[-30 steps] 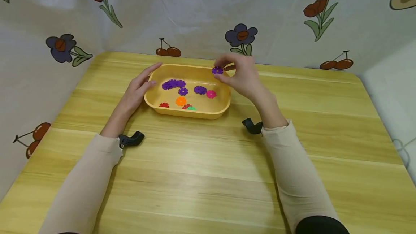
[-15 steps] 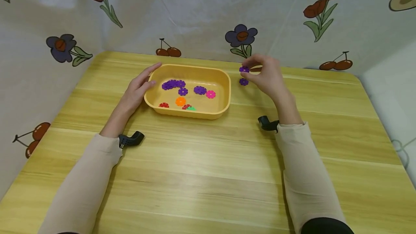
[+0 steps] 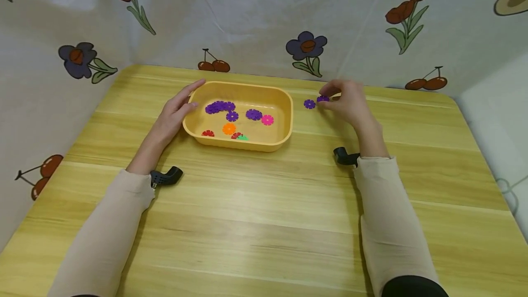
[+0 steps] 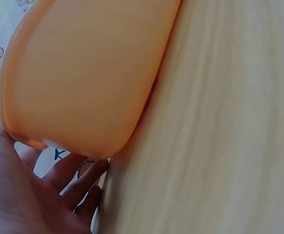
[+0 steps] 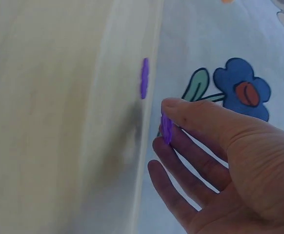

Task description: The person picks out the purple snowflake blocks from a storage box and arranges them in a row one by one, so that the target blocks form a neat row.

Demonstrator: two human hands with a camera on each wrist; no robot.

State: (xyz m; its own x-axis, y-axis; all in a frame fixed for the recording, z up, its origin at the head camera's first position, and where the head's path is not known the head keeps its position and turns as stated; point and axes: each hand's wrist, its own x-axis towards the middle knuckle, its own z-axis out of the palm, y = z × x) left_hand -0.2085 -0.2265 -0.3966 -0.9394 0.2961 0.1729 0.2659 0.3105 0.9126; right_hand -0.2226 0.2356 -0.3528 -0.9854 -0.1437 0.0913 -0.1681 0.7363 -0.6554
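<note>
A yellow plastic bin point(image 3: 237, 145) stands on the table with several notched snowflake discs inside, among them purple discs point(image 3: 254, 114), a pink disc point(image 3: 267, 119) and an orange disc point(image 3: 229, 128). At its left end my left hand point(image 3: 171, 113) holds the rim, thumb over the edge and the other fingers along the outer wall point(image 4: 78, 97). To the right of the bin, my right hand point(image 3: 348, 104) pinches a purple snowflake disc point(image 5: 166, 129) between thumb and fingertips, low over the table. Another purple disc point(image 3: 309, 104) lies just left of those fingertips.
The wooden table point(image 3: 247, 223) ends at the back against a printed cloth point(image 3: 255, 26). Red discs point(image 3: 208, 133) and a green disc point(image 3: 242, 137) lie by the bin's near wall, which partly hides them.
My right hand has carried the purple disc from over the bin's right end rightward, then down beside the disc lying on the table. My left hand and the bin have stayed put.
</note>
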